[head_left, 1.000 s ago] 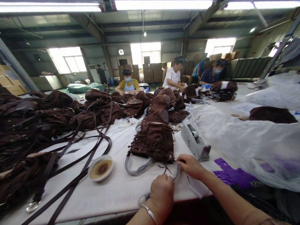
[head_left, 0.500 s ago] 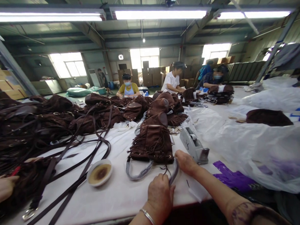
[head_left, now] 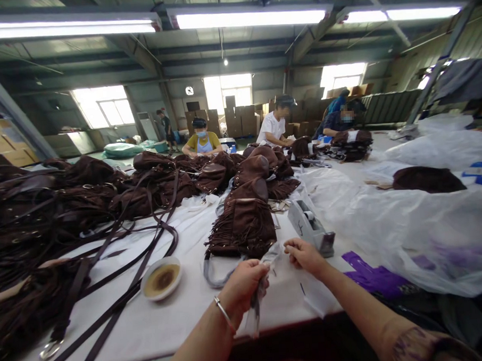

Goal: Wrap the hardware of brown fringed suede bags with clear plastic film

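A dark brown fringed bag (head_left: 253,225) lies on the white table in front of me, with a plastic-wrapped handle (head_left: 215,277) looping from its near left edge. My left hand (head_left: 247,284) is closed on the plastic-wrapped strap (head_left: 271,253) at the bag's near right corner, and clear plastic hangs below the fist. To the right, beside the grey tape dispenser (head_left: 310,225), my right hand (head_left: 302,255) has its fingers curled together; whether anything small is between them cannot be made out.
A white bowl (head_left: 161,278) of brownish liquid stands left of the bag. Long dark straps (head_left: 122,297) and piled brown bags (head_left: 77,193) cover the left. Plastic sheets (head_left: 399,232) and a purple bag (head_left: 373,276) lie right. Another person's arm (head_left: 10,293) reaches in at left; people sit opposite.
My right hand has come off the wrapped strap and is now apart from it. My left hand has risen slightly, and loose plastic now shows above and below it.
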The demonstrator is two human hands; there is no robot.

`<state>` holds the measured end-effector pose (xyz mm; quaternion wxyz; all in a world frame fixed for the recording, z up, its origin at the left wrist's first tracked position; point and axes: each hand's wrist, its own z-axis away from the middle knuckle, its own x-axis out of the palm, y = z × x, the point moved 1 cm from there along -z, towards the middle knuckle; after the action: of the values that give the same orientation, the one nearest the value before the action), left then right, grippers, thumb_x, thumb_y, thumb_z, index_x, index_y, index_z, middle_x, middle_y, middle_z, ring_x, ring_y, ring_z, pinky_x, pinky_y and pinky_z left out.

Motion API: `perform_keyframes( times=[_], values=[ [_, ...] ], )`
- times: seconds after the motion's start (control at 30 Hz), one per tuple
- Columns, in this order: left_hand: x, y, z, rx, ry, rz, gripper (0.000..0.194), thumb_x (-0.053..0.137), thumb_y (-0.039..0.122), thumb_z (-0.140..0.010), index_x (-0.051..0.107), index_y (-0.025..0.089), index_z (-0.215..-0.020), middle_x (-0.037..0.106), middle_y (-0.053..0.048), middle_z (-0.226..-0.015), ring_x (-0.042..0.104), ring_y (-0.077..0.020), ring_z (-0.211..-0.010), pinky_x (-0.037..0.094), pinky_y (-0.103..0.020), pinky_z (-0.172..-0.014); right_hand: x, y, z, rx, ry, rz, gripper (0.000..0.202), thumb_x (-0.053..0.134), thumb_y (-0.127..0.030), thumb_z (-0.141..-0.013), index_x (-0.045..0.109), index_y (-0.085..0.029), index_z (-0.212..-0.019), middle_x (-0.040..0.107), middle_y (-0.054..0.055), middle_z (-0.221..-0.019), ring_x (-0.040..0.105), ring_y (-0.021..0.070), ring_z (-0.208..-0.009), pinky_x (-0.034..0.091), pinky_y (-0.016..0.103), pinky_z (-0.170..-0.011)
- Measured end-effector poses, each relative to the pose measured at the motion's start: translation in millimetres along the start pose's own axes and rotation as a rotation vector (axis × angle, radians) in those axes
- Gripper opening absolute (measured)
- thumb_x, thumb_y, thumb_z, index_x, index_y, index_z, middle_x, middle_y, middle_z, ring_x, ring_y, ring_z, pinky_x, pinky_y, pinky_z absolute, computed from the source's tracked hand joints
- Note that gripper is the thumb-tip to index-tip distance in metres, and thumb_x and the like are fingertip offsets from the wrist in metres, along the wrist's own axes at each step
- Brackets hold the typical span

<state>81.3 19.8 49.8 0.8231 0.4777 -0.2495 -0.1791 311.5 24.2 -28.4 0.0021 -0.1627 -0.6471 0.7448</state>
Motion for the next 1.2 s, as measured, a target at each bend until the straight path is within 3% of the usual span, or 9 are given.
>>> perform_keyframes(
  times=[0.13, 0.37, 0.57, 0.83, 1.0, 1.2],
  values=[
    [3.1, 19.7, -4.2, -0.093, -0.075, 0.229, 0.026, 0.067, 0.03, -0.076, 0.045, 0.018, -0.072, 0.041, 0.008, -0.052, 0.034, -0.0045, -0.04, 0.023, -0.015, -0.04, 11.5, -6.6, 6.6, 0.08, -0.024, -0.265, 0.036, 0.065, -0.046, -0.07, 0.055, -0.019, -0.092, 0.059, -0.004, -0.067, 0.047, 0.0079, -0.047, 0.031, 0.021, -0.044],
    [9.1, 40.9, -6.2, -0.218, -0.101, 0.566, 0.017, 0.053, 0.014, -0.089, 0.045, 0.015, -0.074, 0.035, 0.009, -0.052, 0.034, -0.0019, -0.038, 0.024, -0.01, -0.037, 22.8, -20.1, 3.1, 0.149, -0.061, -0.565, 0.039, 0.078, -0.038, -0.059, 0.053, -0.018, -0.081, 0.052, -0.006, -0.063, 0.047, 0.0054, -0.05, 0.037, 0.019, -0.049],
    [12.9, 48.9, -6.8, -0.258, -0.098, 0.616, 0.021, 0.05, 0.019, -0.094, 0.046, 0.015, -0.073, 0.039, 0.007, -0.052, 0.038, -0.0026, -0.038, 0.029, -0.01, -0.038, 27.6, -24.4, 0.2, 0.186, -0.053, -0.626, 0.035, 0.077, -0.035, -0.057, 0.051, -0.018, -0.074, 0.045, -0.009, -0.056, 0.037, 0.0031, -0.044, 0.025, 0.017, -0.042],
    [18.6, 59.3, -7.3, -0.21, -0.053, 0.681, 0.027, 0.046, 0.022, -0.097, 0.049, 0.013, -0.072, 0.039, 0.006, -0.05, 0.039, -0.0029, -0.037, 0.035, -0.011, -0.038, 31.1, -18.0, 1.3, 0.199, 0.058, -0.584, 0.026, 0.072, -0.025, -0.059, 0.047, -0.019, -0.066, 0.038, -0.012, -0.046, 0.028, 0.0021, -0.038, 0.011, 0.017, -0.038],
    [22.4, 56.5, -9.1, -0.226, -0.057, 0.743, 0.024, 0.05, 0.02, -0.095, 0.05, 0.013, -0.072, 0.043, 0.005, -0.051, 0.043, -0.0035, -0.038, 0.036, -0.011, -0.038, 35.2, -23.5, -0.6, 0.213, 0.094, -0.64, 0.028, 0.071, -0.031, -0.064, 0.049, -0.019, -0.078, 0.047, -0.01, -0.058, 0.031, 0.0014, -0.039, 0.016, 0.016, -0.038],
    [19.9, 38.6, -16.8, -0.219, -0.098, 0.743, 0.028, 0.057, 0.021, -0.092, 0.046, 0.015, -0.067, 0.041, 0.006, -0.048, 0.039, -0.0032, -0.035, 0.031, -0.011, -0.036, 38.2, -41.8, -2.3, 0.228, 0.012, -0.667, 0.027, 0.069, -0.031, -0.066, 0.044, -0.02, -0.073, 0.039, -0.011, -0.054, 0.025, 0.0015, -0.037, 0.016, 0.016, -0.039]
  ],
)
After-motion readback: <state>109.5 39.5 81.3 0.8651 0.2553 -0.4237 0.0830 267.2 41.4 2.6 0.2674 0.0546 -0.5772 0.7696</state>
